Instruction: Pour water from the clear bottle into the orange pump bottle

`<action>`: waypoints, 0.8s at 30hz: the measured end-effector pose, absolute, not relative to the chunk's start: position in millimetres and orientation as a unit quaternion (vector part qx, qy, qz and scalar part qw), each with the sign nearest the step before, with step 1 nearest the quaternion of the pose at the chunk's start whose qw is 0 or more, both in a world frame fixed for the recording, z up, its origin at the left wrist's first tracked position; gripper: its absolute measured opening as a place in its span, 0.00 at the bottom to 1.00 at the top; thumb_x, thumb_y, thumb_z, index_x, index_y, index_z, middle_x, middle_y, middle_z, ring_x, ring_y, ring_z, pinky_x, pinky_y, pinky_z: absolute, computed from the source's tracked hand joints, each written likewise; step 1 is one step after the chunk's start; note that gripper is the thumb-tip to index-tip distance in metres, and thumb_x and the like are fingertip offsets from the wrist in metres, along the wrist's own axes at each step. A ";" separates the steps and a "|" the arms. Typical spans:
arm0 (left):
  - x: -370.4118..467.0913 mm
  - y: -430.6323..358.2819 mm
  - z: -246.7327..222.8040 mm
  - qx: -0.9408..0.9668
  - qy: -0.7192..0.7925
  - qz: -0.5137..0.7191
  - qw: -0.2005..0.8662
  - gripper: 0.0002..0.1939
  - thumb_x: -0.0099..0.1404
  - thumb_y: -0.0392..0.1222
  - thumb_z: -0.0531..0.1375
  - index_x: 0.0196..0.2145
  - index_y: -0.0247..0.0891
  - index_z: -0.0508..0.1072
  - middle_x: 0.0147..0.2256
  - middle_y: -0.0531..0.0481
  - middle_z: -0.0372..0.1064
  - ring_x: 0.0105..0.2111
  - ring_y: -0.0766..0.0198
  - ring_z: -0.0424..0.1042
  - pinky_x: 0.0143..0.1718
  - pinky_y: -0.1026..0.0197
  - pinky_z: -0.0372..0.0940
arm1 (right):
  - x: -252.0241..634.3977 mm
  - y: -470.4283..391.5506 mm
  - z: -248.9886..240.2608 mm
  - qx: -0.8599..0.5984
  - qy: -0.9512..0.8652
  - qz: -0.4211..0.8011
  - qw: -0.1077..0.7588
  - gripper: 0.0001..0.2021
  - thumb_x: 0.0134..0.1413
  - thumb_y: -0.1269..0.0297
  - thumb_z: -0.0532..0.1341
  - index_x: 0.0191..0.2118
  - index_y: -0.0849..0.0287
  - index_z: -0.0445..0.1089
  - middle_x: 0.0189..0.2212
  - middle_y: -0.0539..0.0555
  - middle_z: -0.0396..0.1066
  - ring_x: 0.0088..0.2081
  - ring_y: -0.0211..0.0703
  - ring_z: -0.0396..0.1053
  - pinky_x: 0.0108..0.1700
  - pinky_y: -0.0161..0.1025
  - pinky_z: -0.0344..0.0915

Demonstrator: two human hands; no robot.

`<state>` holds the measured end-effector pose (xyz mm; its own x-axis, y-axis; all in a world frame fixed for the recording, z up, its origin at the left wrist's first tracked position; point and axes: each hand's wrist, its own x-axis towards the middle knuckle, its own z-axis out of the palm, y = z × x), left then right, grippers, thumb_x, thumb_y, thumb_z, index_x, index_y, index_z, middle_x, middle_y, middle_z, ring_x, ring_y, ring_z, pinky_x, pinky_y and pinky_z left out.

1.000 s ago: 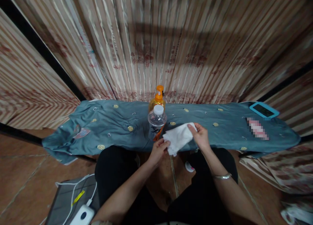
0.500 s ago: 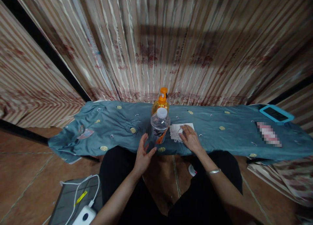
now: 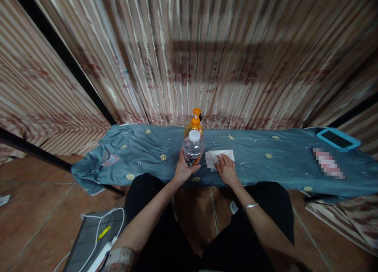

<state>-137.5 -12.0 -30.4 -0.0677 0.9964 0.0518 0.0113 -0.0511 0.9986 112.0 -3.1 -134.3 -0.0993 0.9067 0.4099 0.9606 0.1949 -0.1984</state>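
A clear plastic bottle (image 3: 193,146) with a white cap and an orange and black label stands upright near the front edge of the cloth-covered bench. My left hand (image 3: 184,169) is wrapped round its lower left side. Just behind the bottle is an orange pump bottle (image 3: 195,124), partly hidden by it. To the right, a white cloth (image 3: 213,157) with a jagged edge lies on the bench. My right hand (image 3: 228,170) rests on it with the fingers apart, pressing down on its right part.
Blue-green patterned fabric (image 3: 254,167) covers the bench. At its right end lie a light-blue framed device (image 3: 338,139) and a blurred pinkish item (image 3: 328,163). A white power strip (image 3: 102,257) with cables is at lower left. Striped curtains hang behind.
My left hand has moved forward and right, closing round the clear bottle. My right hand has stayed on the cloth, shifting slightly. The view has shifted a little.
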 end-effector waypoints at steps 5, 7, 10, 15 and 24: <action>-138.0 -8.2 -34.1 0.498 0.531 0.516 0.451 0.47 0.37 0.36 0.80 0.54 0.39 0.68 0.54 0.42 0.75 0.58 0.44 0.73 0.65 0.44 0.62 | 111.2 -4.8 -132.8 -0.634 -0.740 -0.060 0.219 0.21 0.70 0.61 0.61 0.64 0.60 0.66 0.64 0.63 0.64 0.67 0.57 0.61 0.66 0.61 0.63; -139.5 -6.7 -37.3 0.506 0.536 0.504 0.449 0.47 0.37 0.37 0.80 0.55 0.40 0.68 0.54 0.42 0.75 0.58 0.44 0.74 0.64 0.44 0.63 | 110.9 -6.0 -132.4 -0.635 -0.739 -0.064 0.216 0.21 0.70 0.61 0.61 0.64 0.60 0.66 0.65 0.63 0.63 0.67 0.57 0.61 0.66 0.61 0.62; -140.7 -3.6 -42.3 0.503 0.546 0.495 0.452 0.45 0.37 0.38 0.80 0.53 0.41 0.68 0.52 0.43 0.77 0.57 0.44 0.75 0.63 0.45 0.65 | 110.3 -7.2 -132.1 -0.636 -0.740 -0.066 0.210 0.21 0.70 0.61 0.61 0.64 0.60 0.66 0.65 0.63 0.63 0.67 0.57 0.61 0.67 0.60 0.62; -138.6 1.5 -45.7 0.509 0.555 0.487 0.443 0.38 0.39 0.38 0.78 0.48 0.41 0.70 0.45 0.46 0.79 0.50 0.47 0.78 0.56 0.49 0.68 | 109.7 -7.0 -128.3 -0.647 -0.734 -0.059 0.198 0.20 0.70 0.63 0.62 0.64 0.60 0.66 0.65 0.62 0.63 0.67 0.57 0.61 0.67 0.61 0.62; -146.1 -8.1 -41.2 0.531 0.575 0.461 0.419 0.32 0.41 0.38 0.76 0.45 0.39 0.71 0.38 0.49 0.81 0.39 0.54 0.81 0.42 0.56 0.74 | 88.8 -12.1 -120.1 -0.604 -0.769 -0.011 0.210 0.31 0.66 0.52 0.67 0.67 0.60 0.63 0.68 0.65 0.60 0.69 0.62 0.59 0.66 0.64 0.64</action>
